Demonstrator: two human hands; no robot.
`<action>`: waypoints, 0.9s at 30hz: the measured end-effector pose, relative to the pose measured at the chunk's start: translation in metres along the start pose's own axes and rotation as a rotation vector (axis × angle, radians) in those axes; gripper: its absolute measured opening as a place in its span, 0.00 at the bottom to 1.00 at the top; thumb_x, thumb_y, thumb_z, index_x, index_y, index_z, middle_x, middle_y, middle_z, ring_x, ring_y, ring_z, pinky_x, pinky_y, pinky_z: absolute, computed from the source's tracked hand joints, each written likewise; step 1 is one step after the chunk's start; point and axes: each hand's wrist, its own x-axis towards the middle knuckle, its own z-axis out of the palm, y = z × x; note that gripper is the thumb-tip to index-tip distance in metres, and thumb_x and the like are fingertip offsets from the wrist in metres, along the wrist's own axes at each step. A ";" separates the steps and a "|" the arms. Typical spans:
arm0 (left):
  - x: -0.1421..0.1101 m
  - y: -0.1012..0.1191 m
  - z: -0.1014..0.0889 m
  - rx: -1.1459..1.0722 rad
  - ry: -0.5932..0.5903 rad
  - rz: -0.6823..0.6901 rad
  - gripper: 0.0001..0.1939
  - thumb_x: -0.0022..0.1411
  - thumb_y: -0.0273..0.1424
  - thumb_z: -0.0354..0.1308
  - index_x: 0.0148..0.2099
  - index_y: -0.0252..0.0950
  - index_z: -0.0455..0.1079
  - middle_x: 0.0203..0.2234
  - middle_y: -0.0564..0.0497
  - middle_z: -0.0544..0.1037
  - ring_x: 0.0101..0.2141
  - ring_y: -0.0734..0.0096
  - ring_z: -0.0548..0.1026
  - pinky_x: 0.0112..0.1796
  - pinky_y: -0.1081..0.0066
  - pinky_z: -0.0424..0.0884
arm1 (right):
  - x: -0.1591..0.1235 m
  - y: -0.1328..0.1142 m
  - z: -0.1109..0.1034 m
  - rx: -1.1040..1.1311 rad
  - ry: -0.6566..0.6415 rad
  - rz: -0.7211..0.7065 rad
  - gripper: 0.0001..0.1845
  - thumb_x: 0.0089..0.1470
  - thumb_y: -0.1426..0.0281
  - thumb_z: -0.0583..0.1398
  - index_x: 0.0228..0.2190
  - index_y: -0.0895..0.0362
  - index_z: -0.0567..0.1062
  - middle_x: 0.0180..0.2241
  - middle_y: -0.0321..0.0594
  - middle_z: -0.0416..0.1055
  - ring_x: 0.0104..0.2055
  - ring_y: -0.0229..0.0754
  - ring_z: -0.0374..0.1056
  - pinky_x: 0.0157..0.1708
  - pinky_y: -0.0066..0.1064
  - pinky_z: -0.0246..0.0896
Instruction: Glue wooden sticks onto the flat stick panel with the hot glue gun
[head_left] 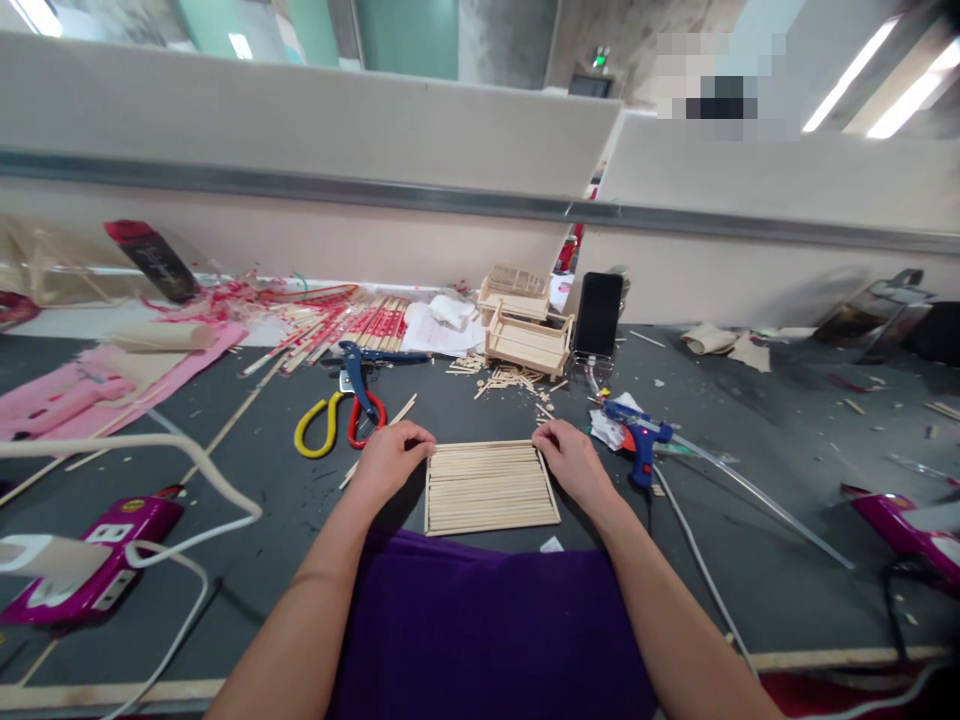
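A flat rectangular panel of thin wooden sticks [491, 492] lies on the dark table in front of me, with a narrow stick frame around its edges. At its far left corner, the thumb and fingers of my left hand [391, 462] pinch the edge. My right hand [574, 462] grips the far right corner in the same way. Left of the panel lie scissors with one yellow and one red handle [321, 425], and beside them blue-handled cutters [360, 375]. A blue glue gun [641, 440] rests to the right, a clear glue stick [765, 510] near it.
Small stick-built benches [529, 345] and a propped phone [598, 312] stand behind the panel, with stick offcuts around. Red-tipped sticks [367, 325] are heaped at the back left. Magenta power strips [112, 550] sit at both sides with trailing cables. A low partition [300, 225] borders the table.
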 end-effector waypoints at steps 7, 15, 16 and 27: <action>0.000 -0.005 -0.001 -0.020 -0.014 0.026 0.08 0.54 0.34 0.56 0.31 0.38 0.75 0.31 0.51 0.79 0.35 0.64 0.75 0.37 0.69 0.67 | 0.000 0.002 0.000 0.016 -0.002 -0.014 0.07 0.53 0.72 0.53 0.27 0.56 0.70 0.30 0.39 0.70 0.34 0.42 0.66 0.36 0.32 0.58; -0.001 -0.006 -0.005 -0.043 -0.030 0.068 0.08 0.54 0.35 0.56 0.32 0.39 0.75 0.31 0.51 0.80 0.35 0.64 0.76 0.37 0.69 0.68 | 0.000 0.003 0.002 0.019 0.007 -0.041 0.07 0.53 0.72 0.53 0.27 0.55 0.71 0.29 0.39 0.71 0.34 0.43 0.67 0.36 0.32 0.59; -0.002 -0.006 -0.005 -0.057 -0.034 0.063 0.08 0.53 0.35 0.56 0.32 0.39 0.75 0.31 0.51 0.80 0.35 0.64 0.76 0.37 0.69 0.68 | 0.000 0.003 0.002 0.020 0.009 -0.043 0.08 0.53 0.72 0.53 0.27 0.55 0.71 0.29 0.39 0.71 0.34 0.43 0.67 0.36 0.32 0.59; -0.002 -0.008 -0.006 -0.053 -0.049 0.086 0.07 0.53 0.34 0.56 0.31 0.38 0.74 0.30 0.51 0.78 0.34 0.64 0.75 0.36 0.69 0.68 | -0.001 -0.001 0.000 0.042 0.002 -0.057 0.07 0.53 0.73 0.53 0.27 0.55 0.70 0.30 0.39 0.71 0.35 0.43 0.67 0.37 0.33 0.60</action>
